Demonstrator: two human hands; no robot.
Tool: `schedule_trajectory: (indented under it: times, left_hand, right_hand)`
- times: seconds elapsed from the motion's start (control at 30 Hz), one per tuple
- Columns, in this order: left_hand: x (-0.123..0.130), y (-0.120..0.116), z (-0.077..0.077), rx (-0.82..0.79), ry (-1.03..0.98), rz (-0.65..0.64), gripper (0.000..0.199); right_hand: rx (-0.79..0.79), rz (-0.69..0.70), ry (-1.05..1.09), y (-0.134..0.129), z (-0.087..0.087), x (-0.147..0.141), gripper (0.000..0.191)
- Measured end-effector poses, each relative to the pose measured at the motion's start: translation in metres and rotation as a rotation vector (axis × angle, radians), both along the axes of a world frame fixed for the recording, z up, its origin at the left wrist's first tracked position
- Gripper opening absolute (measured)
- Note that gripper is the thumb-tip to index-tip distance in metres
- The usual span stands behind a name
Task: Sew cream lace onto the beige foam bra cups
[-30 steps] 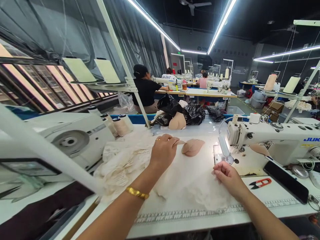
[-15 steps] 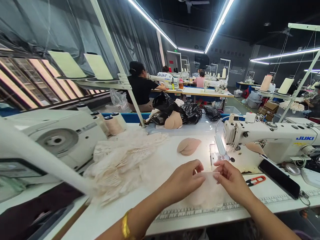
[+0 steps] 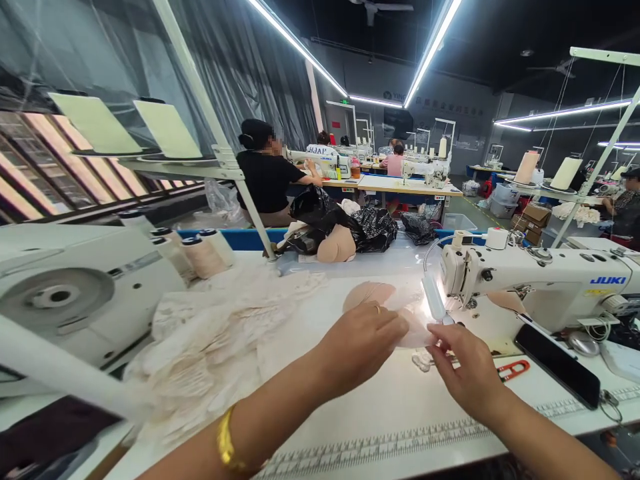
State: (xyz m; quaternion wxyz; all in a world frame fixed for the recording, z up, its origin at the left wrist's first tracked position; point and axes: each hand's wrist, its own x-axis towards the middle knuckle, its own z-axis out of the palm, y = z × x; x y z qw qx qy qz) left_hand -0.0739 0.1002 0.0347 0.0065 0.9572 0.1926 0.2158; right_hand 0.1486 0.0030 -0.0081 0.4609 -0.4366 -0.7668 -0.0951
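Note:
A sheer pale fabric piece [image 3: 416, 331] is stretched between my hands, its far part lying toward the lit needle area of the white sewing machine [image 3: 545, 270]. My left hand [image 3: 361, 345] is closed on the fabric's left side, fingertips bent down and partly hidden. With thumb and forefinger, my right hand [image 3: 465, 365] pinches its right edge. Just below the fabric, a small crumpled whitish bit [image 3: 423, 362] shows on the table. Beige teardrop-shaped pads [image 3: 365, 293] lie in a stack behind my left hand, partly covered by it.
A heap of cream ruffled fabric [image 3: 210, 347] spreads at left beside thread cones [image 3: 203, 257]. Orange-handled snips [image 3: 514, 369] and a black phone [image 3: 557, 365] lie at right. Along the front edge runs a ruler strip [image 3: 380, 445]. Black plastic bags [image 3: 375, 228] sit behind; co-workers sit farther back.
The fabric hung from my hands toward the front ruler; now it lies up and away, toward the machine. My left hand has turned over, knuckles up. The view has shifted slightly right.

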Motion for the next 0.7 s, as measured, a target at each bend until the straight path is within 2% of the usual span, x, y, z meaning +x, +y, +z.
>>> schedule_trajectory:
  times: [0.07, 0.17, 0.23, 0.4, 0.53, 0.6, 0.7]
  left_hand:
    - [0.004, -0.002, -0.018, 0.082, 0.109, -0.094, 0.017]
    - [0.019, -0.001, -0.041, 0.08, 0.191, -0.248, 0.019]
    - [0.032, 0.003, -0.05, 0.111, 0.177, -0.27, 0.021]
    - [0.052, 0.011, -0.063, 0.218, 0.096, -0.147, 0.028]
    - [0.052, 0.01, -0.073, 0.183, -0.059, -0.181, 0.029]
    - [0.052, 0.01, -0.078, 0.198, -0.103, -0.195, 0.026]
    - [0.053, 0.01, -0.084, 0.262, -0.136, -0.142, 0.026]
  right_hand:
    - [-0.119, -0.015, -0.156, 0.013, -0.014, 0.012, 0.021]
    - [-0.351, 0.006, -0.29, 0.028, -0.03, 0.031, 0.026]
    - [-0.431, 0.044, -0.352, 0.033, -0.034, 0.041, 0.028]
    - [-0.353, 0.122, -0.425, 0.029, -0.034, 0.057, 0.022]
    - [-0.264, 0.138, -0.396, 0.021, -0.031, 0.063, 0.033]
    - [-0.271, 0.144, -0.375, 0.019, -0.028, 0.063, 0.036]
    - [-0.31, 0.139, -0.344, 0.017, -0.024, 0.06, 0.034]
